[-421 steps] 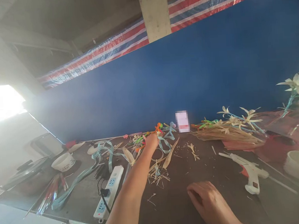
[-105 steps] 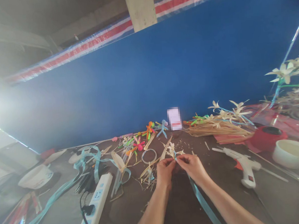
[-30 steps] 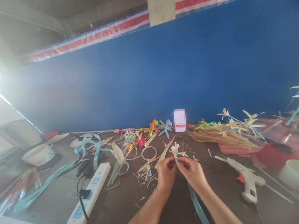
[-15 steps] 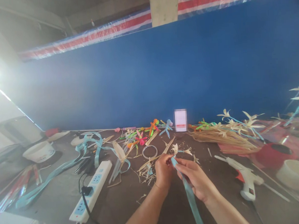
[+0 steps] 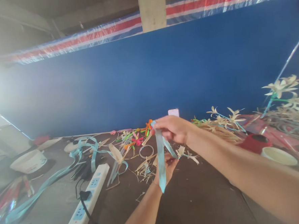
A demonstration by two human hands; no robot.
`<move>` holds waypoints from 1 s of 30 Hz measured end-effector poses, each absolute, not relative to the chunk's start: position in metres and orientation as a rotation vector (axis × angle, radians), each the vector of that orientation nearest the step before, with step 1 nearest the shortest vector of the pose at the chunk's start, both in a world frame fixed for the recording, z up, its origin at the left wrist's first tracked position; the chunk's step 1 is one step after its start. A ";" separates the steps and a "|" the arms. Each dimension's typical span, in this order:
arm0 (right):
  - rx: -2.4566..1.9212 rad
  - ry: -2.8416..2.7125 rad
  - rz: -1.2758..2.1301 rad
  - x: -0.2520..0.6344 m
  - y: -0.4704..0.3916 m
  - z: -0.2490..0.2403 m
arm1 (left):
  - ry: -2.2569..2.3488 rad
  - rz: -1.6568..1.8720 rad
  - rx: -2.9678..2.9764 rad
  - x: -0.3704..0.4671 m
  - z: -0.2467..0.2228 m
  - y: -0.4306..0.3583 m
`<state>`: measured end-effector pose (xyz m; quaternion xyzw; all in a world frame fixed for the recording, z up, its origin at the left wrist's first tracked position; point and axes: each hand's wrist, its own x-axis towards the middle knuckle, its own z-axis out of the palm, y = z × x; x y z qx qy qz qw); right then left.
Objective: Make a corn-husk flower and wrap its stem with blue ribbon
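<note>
Clock directions taken from the left hand.

Item 1: flower spray (image 5: 181, 151), cream, two heads, just beside the fingers at 2 o'clock. Stem in left hand (image 5: 169, 167), grip pinched together on it; exact contact partly hidden.

Item 2: ribbon (image 5: 161, 158), pale blue. One stretch climbs from the stem to the right hand (image 5: 175, 126) at 12 o'clock, grip pinching it between thumb and fingers; the cut tail hangs toward 7 o'clock, in front of the left wrist.

Change noted: the hands, close together at the stem half a second ago, now stand apart; the right is lifted toward the far edge, ribbon spanning between.

Bearing on the work, as judged: ribbon appears to be drawn out from the stem, the left hand serving as anchor. Turns around the stem: cannot tell.

Adjacent, on the surface (image 5: 195, 203): clear hoop (image 5: 139, 152), 10 o'clock; straw scraps (image 5: 145, 169), 9 o'clock; power strip (image 5: 90, 198), between 8 and 9.
</note>
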<state>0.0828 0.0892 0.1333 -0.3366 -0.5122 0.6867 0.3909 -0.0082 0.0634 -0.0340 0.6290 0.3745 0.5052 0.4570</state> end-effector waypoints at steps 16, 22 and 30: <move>-1.618 -1.704 0.797 0.117 0.142 0.052 | 0.222 0.865 0.950 -0.035 -0.040 0.062; -1.299 -1.549 0.784 0.109 0.082 0.000 | 0.295 0.902 0.740 -0.030 -0.039 0.070; -0.628 -0.917 1.560 0.112 0.065 -0.039 | 0.352 0.762 0.604 -0.027 -0.048 0.074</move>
